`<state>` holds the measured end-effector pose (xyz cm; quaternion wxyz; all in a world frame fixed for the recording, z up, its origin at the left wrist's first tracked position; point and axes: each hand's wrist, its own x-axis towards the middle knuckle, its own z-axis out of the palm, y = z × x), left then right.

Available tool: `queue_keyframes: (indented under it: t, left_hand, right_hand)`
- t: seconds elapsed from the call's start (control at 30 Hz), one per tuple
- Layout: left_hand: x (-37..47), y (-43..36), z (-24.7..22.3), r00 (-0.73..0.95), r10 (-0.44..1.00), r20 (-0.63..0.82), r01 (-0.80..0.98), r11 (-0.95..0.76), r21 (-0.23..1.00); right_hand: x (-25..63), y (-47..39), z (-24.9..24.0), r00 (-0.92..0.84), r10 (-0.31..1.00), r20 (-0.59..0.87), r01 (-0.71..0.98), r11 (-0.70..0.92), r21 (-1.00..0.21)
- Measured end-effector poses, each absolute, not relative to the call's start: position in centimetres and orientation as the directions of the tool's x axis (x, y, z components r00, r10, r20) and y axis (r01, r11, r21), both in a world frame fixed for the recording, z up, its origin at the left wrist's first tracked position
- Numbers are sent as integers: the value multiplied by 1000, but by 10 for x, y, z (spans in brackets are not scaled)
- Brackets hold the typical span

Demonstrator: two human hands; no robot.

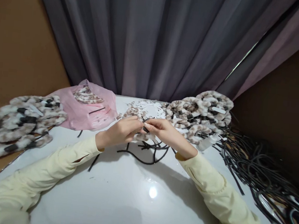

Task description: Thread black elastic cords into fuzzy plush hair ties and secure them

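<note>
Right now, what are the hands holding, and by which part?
The left hand and right hand meet at a small dark piece, apparently pinching it; which part is gripped cannot be told.

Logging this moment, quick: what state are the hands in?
Left hand: closed on a dark piece, mostly hidden.
Right hand: closed on the same piece.

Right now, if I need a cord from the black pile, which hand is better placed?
Probably the right hand: the black cord pile lies on that side. The left hand would need to reach across. Both hands meet at a small dark piece.
</note>
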<state>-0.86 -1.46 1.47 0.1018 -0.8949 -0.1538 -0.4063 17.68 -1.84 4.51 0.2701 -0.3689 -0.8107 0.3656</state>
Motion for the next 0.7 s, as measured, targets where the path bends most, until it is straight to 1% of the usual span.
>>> queue_keyframes:
  t: [0.1, 0.2, 0.27, 0.33, 0.47, 0.57, 0.6, 0.63, 0.67, 0.7]
  left_hand:
    - [-9, -18, 20, 685, 14, 728, 347, -886, -309]
    - [-8, -22, 24, 736, -144, 661, 331, -776, -537]
    - [-9, -24, 26, 757, -221, 615, 309, -709, -634]
    - [-9, -25, 26, 768, -281, 576, 267, -677, -686]
    - [-12, -23, 20, 771, -352, 530, 181, -678, -713]
    - [-14, -18, 15, 778, -358, 516, 161, -680, -715]
    - [-14, -17, 13, 788, -321, 525, 172, -705, -688]
    - [-14, -15, 12, 798, -243, 551, 204, -752, -627]
    - [-14, -14, 11, 799, -117, 589, 264, -813, -519]
    - [-13, -14, 11, 782, 53, 621, 341, -870, -355]
  right_hand:
    - [178, -19, 47, -616, 778, 123, 381, 431, -818]
    - [181, -21, 51, -662, 747, 62, 375, 402, -836]
    - [183, -23, 54, -691, 723, -1, 377, 360, -853]
    - [184, -25, 56, -720, 691, -59, 389, 332, -859]
    - [184, -25, 55, -748, 652, -124, 427, 329, -842]
    - [182, -22, 49, -763, 640, -93, 422, 384, -821]
    - [182, -23, 46, -759, 649, -61, 426, 423, -800]
    - [182, -24, 43, -738, 675, -14, 445, 470, -762]
    - [183, -26, 39, -698, 715, 52, 484, 523, -701]
    - [184, -29, 35, -643, 754, 135, 541, 571, -617]
